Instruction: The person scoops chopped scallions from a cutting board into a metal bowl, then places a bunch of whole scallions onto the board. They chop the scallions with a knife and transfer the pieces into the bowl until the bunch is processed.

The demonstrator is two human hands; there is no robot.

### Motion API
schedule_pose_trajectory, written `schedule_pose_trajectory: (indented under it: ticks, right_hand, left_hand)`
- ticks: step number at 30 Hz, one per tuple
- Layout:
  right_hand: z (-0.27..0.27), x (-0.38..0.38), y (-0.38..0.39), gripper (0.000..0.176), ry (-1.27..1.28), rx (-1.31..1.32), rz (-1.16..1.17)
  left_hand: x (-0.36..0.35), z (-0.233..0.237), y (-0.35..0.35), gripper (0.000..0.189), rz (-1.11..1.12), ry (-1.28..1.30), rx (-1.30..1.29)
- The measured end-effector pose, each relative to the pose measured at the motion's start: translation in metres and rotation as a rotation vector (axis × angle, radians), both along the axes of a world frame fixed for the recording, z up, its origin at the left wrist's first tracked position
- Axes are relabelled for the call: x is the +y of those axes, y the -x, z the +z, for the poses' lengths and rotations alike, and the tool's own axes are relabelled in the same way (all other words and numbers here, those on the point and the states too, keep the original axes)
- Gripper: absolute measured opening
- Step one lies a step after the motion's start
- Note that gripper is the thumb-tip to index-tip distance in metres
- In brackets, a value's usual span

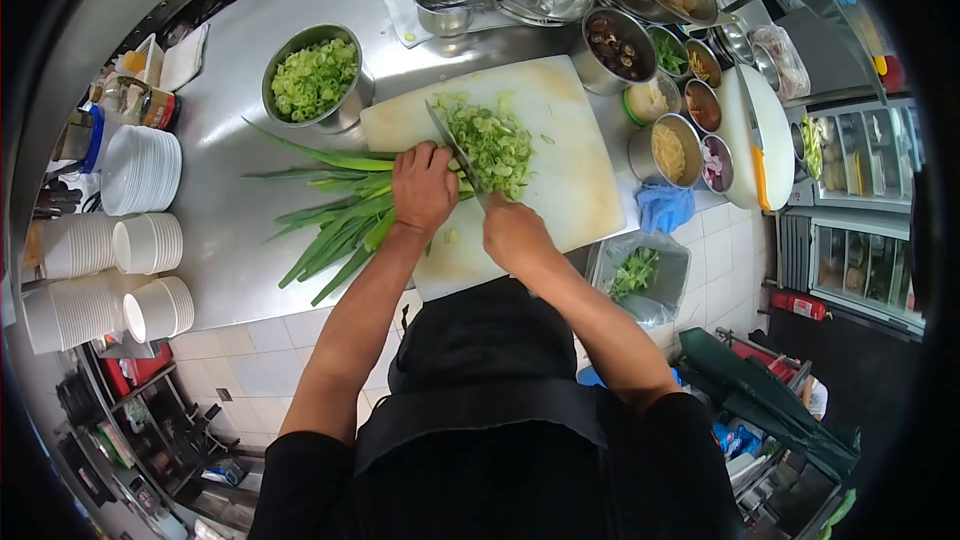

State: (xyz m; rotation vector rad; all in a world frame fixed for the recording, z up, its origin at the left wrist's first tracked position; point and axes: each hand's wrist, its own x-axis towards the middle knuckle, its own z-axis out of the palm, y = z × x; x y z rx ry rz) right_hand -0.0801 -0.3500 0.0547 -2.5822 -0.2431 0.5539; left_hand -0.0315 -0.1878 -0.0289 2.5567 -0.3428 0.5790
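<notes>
My left hand (pixel 424 186) is closed over a bunch of green onions (pixel 345 205), whose long green tops fan out to the left over the steel table. In my right hand (pixel 517 233) is the handle of a kitchen knife (pixel 452 142). Its blade points away from me, right beside the fingers of my left hand. A heap of sliced green onion (pixel 492 148) lies on the white cutting board (pixel 575 175), to the right of the blade. Behind the onion tops stands a steel pot (pixel 352 105) full of chopped green onion.
Steel containers of ingredients crowd the back right, including one with shredded yellow food (pixel 667 152). A second knife with an orange handle (pixel 760 175) lies on another white board. Stacked plates (pixel 142 170) and bowls line the left. A lined bin (pixel 655 285) stands below the table edge.
</notes>
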Motion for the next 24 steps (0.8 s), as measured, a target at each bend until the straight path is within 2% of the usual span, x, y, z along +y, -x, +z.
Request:
schedule_pose_trajectory:
  ticks: [3,6,9,12,13,15,17,20,21,22,24]
  right_hand:
    - [-0.015,0.007,-0.012,0.017,-0.031,-0.032,-0.046]
    - [0.008,-0.007,-0.008,0.015,-0.017,-0.018,-0.016]
    - [0.057,-0.019,0.012,0.016,0.032,0.028,0.034]
    - [0.06,-0.019,0.015,0.017,0.041,0.078,0.028]
    - [0.041,-0.015,0.01,0.017,0.04,0.079,0.03]
    - [-0.017,0.0,-0.005,0.017,-0.057,-0.099,-0.007]
    - [-0.025,0.005,-0.012,0.016,-0.057,-0.088,-0.03]
    - [-0.009,-0.003,-0.008,0.014,-0.04,-0.059,-0.033]
    - [0.01,-0.009,-0.007,0.014,-0.031,-0.059,-0.007]
    - [0.041,-0.012,-0.003,0.018,-0.003,0.049,0.01]
    - [0.066,-0.018,0.009,0.018,0.029,0.073,0.028]
  left_hand:
    - [0.0,0.0,-0.001,0.025,-0.001,0.032,-0.044]
    - [0.0,-0.003,0.0,0.027,0.002,0.046,-0.033]
    - [0.001,-0.004,0.0,0.029,-0.004,0.029,-0.003]
    - [0.001,-0.001,0.0,0.028,-0.022,0.022,0.001]
    - [0.001,-0.001,0.0,0.028,-0.019,0.021,0.002]
    - [0.001,-0.002,0.0,0.029,-0.012,0.019,-0.027]
    - [0.002,-0.002,0.0,0.029,-0.019,0.022,-0.041]
    - [0.001,-0.006,0.001,0.03,-0.011,0.054,-0.041]
    - [0.0,-0.007,-0.001,0.029,0.008,0.074,-0.046]
    - [0.0,-0.006,0.001,0.029,0.01,0.076,-0.042]
    - [-0.001,-0.003,0.001,0.028,0.023,0.082,-0.006]
